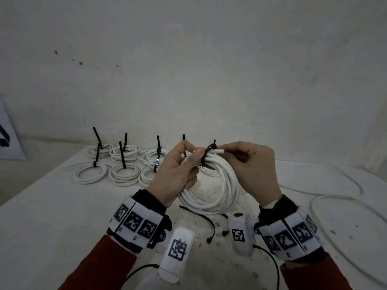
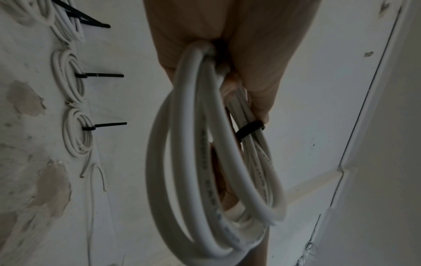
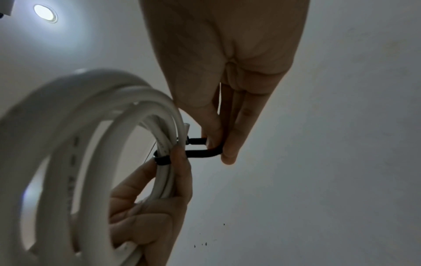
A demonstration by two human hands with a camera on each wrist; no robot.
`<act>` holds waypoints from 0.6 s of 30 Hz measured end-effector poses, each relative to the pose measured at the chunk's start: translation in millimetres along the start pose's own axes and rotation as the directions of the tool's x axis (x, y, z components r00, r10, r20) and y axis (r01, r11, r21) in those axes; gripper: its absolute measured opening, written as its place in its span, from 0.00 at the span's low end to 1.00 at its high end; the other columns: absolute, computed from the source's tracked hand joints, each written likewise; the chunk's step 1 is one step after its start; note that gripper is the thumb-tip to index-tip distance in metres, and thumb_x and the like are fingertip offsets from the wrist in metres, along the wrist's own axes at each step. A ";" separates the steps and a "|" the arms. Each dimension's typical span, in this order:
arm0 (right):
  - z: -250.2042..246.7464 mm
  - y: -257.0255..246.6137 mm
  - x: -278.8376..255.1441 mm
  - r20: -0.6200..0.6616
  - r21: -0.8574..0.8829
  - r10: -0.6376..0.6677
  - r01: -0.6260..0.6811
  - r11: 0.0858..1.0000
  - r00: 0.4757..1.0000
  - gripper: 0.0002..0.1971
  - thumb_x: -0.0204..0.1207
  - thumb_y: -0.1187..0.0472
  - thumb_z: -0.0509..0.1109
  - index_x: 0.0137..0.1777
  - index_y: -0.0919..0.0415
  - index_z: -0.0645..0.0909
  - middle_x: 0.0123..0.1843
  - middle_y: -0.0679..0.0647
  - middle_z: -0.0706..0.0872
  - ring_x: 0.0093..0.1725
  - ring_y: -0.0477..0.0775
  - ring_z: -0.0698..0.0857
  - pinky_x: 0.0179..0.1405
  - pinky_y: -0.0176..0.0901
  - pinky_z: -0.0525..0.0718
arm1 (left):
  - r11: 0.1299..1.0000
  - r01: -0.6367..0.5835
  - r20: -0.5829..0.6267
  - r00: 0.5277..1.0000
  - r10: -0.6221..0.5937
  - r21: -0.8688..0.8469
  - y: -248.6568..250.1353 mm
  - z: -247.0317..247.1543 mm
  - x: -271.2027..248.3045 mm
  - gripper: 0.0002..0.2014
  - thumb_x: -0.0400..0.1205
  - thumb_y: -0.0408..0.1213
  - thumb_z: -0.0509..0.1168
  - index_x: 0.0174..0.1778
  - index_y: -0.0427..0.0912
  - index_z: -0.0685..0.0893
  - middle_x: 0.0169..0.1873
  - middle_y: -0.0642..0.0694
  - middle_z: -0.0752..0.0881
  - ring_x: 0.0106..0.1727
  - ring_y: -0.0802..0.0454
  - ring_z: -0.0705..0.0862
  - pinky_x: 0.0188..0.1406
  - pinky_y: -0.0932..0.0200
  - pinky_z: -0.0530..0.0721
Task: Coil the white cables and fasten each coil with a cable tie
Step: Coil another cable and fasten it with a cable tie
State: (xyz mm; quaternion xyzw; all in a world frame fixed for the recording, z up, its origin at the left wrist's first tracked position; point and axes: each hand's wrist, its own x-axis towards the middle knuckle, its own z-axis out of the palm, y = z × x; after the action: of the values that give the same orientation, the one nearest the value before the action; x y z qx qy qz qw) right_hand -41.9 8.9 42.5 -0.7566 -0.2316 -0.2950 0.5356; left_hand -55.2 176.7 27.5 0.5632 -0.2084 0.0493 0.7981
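White cable coil held up above the surface, several loops bunched together at the top, the lower part hanging free in front of the wrists. Black cable tie wrapped around the bunched strands at the top of the coil; in the right wrist view the tie forms a loose open loop out to the side, not drawn tight against the strands. Left hand grasps the coil at the bundle, fingers curled through the loops, thumb pressed on the strands just beside the tie. Right hand pinches the tie's looped end between thumb and fingertips, right beside a cut cable end that sticks out of the bundle. Cannot tell whether the tail has entered the tie's head. On the surface below the coil: loose black cable ties, lying apart from each other. Far side of the surface, left of the hands: finished coils in two rows, each bound with a black tie whose tail stands up; the rightmost ones are partly hidden behind the left hand. To the right: an uncoiled white cable lying in wide slack curves across the surface. Both wrists carry bands with black-and-white marker squares; red sleeves below them. Plain pale wall behind the surface
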 end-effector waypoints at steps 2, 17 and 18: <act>-1.2 0.0 0.0 -0.009 0.021 -0.024 0.024 0.999 1.000 0.08 0.71 0.71 0.77 0.44 0.58 0.91 0.38 0.48 0.92 0.37 0.45 0.91 0.41 0.37 0.88 | 1.000 0.008 0.001 1.000 -0.008 0.013 -0.8 -0.5 0.2 0.09 0.75 0.42 0.64 0.37 0.43 0.70 0.20 0.54 0.70 0.17 0.58 0.57 0.12 0.68 0.60; -6.1 -8.5 -0.1 0.104 0.267 0.131 -0.155 0.951 0.986 0.11 0.67 0.57 0.79 0.41 0.66 0.90 0.38 0.59 0.92 0.42 0.58 0.91 0.45 0.53 0.90 | 0.942 -0.016 0.018 1.000 0.011 0.336 -1.2 1.0 -1.7 0.09 0.82 0.36 0.63 0.43 0.33 0.74 0.16 0.57 0.76 0.16 0.58 0.59 0.15 0.66 0.60; -4.6 -8.9 0.4 0.091 0.274 0.148 -0.167 0.947 0.985 0.09 0.67 0.59 0.79 0.40 0.66 0.90 0.38 0.58 0.92 0.41 0.57 0.91 0.45 0.52 0.90 | 0.937 -0.023 0.016 1.000 0.019 0.349 -1.2 1.0 -1.8 0.10 0.82 0.35 0.63 0.43 0.31 0.73 0.16 0.57 0.77 0.15 0.59 0.59 0.14 0.67 0.60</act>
State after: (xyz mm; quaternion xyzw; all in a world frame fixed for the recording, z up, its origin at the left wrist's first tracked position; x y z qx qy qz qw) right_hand -48.5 7.4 49.9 -0.6988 -0.2285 -0.1889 0.6510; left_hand -56.7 175.7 26.0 0.6939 -0.2073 0.0906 0.6836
